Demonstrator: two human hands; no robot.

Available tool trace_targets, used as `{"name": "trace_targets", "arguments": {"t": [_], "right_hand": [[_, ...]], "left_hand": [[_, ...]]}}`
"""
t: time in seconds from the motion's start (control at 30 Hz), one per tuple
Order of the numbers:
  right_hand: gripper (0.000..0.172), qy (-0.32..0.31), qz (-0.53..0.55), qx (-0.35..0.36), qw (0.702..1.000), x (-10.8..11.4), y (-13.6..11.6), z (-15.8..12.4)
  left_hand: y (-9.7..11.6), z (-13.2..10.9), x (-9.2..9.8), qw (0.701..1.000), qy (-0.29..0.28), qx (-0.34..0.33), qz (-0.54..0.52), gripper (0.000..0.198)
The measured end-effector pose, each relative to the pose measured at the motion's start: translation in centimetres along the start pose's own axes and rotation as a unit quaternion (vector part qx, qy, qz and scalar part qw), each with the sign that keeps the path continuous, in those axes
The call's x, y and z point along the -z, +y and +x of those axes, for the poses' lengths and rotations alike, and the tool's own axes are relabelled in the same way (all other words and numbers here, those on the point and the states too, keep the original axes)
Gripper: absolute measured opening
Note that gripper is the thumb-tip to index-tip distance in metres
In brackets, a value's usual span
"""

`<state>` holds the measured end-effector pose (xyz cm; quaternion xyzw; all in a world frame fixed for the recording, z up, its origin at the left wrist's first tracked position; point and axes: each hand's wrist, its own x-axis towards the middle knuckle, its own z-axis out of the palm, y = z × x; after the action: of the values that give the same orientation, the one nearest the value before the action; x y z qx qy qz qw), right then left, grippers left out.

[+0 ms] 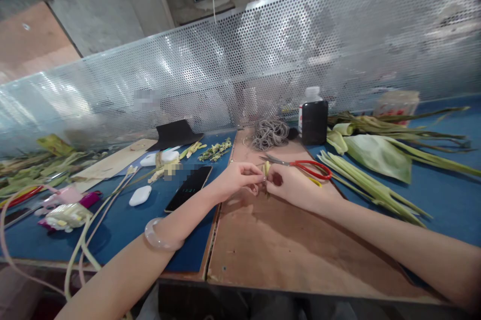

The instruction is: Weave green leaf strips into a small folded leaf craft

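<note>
Over the brown wooden board, my left hand (240, 181) and my right hand (291, 185) meet at the fingertips. Between them is a small yellow-green plant strip (266, 167), its ends showing above and below the fingers. My right hand is closed on the strip. The left thumb and fingertips pinch at the same spot, though exactly what they grip is too small to make out. Just behind my right hand lie scissors with red handles (311, 168), blades pointing left. A tangle of grey cord (269, 134) sits farther back on the board.
Right of the board are a dark bottle with a white cap (314, 119), pale green stalks (370, 187) and a broad leaf (383, 154). To the left lie a phone (190, 189), a white earphone case (140, 196) and small woven plant pieces (216, 149). A perforated metal screen (210, 69) stands behind.
</note>
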<state>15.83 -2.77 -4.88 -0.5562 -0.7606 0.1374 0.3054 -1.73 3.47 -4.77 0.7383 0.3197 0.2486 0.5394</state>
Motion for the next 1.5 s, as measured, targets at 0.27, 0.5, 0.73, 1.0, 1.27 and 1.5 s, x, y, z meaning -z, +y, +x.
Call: {"name": "trace_targets", "arguments": {"t": [0.27, 0.5, 0.73, 1.0, 1.27, 1.5], "right_hand": [[0.011, -0.050, 0.097, 0.008, 0.994, -0.3, 1.9, 0.6], [0.022, -0.055, 0.132, 0.047, 0.989, -0.4, 1.8, 0.6], [0.022, -0.044, 0.151, 0.036, 0.987, -1.0, 2.6, 1.0], [0.017, -0.057, 0.217, 0.036, 0.974, -1.3, 3.1, 1.3], [0.022, -0.053, 0.205, 0.057, 0.976, -1.1, 2.9, 1.2], [0.021, -0.045, 0.201, 0.046, 0.977, -1.1, 3.1, 1.3]], "left_hand": [[-0.1, 0.2, 0.0, 1.000, 0.027, 0.007, 0.008, 0.029], [-0.2, 0.2, 0.0, 0.999, 0.031, 0.005, 0.010, 0.027], [-0.3, 0.3, 0.1, 0.999, 0.032, 0.020, -0.020, 0.032], [-0.4, 0.2, 0.3, 0.999, 0.013, 0.039, -0.022, 0.037], [-0.2, 0.3, 0.3, 0.998, 0.017, 0.056, -0.029, 0.042], [-0.6, 0.4, 0.7, 0.999, 0.006, 0.041, -0.019, 0.037]]}}
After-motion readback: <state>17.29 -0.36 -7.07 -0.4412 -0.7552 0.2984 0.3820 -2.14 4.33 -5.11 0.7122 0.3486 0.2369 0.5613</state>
